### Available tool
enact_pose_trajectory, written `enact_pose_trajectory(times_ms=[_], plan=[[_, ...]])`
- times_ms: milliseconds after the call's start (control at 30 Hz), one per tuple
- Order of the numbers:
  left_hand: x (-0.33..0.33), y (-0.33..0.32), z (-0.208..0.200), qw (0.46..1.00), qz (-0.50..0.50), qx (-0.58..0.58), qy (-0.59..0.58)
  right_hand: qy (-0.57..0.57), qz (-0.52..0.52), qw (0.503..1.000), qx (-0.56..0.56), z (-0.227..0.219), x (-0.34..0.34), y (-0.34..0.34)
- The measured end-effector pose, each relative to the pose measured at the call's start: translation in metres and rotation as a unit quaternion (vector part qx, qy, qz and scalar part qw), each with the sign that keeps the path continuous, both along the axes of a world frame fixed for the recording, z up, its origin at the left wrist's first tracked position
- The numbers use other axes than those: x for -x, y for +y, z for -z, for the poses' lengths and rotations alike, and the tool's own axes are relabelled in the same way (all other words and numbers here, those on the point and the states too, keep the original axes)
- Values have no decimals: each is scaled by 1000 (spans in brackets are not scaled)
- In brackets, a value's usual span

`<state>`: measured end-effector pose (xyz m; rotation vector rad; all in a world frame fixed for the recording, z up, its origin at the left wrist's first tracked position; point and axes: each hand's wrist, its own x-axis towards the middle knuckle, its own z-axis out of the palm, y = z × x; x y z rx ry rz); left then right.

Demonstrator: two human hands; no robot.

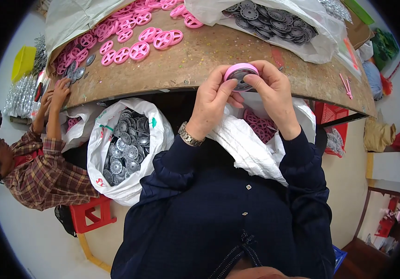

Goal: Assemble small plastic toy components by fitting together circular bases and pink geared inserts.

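Over the table's [200, 60] near edge, here's the pink ring [242, 66]: left hand [212, 101] and right hand [275, 90] both grip it, fingers curled in close around the rim, thumbs at the grey disc [240, 74] inside. Looks like light, stiff plastic, probably a bit slippery; the outer rim seems the surest hold, pinched from opposite sides.

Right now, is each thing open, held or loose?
Pink wheel: held, left hand and right hand.
Grey disc: held with it.
Big sack at left: open, grey discs inside.
Sack below hands: open, pink pieces inside.
Right tabletop sack: open, dark discs showing.
Tabletop wheels: loose, some overlapping.
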<state>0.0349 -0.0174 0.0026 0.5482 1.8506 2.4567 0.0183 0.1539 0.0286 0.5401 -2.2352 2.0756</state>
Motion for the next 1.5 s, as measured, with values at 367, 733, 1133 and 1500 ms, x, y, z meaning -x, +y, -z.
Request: enact_pose_trajectory(times_ms=[367, 733, 1133, 1500], plan=[[-2, 6, -1, 992, -78, 98, 23, -34, 18, 999, 33, 9, -6, 0], [-4, 7, 1, 992, -25, 119, -19, -41, -12, 999, -9, 10, -5, 4], [-3, 15, 17, 961, -86, 241, 108, -64, -1, 998, 26, 19, -11, 13], [90, -74, -4, 690, -344, 508, 385, -113, -24, 960, -254, 25, -8, 91]])
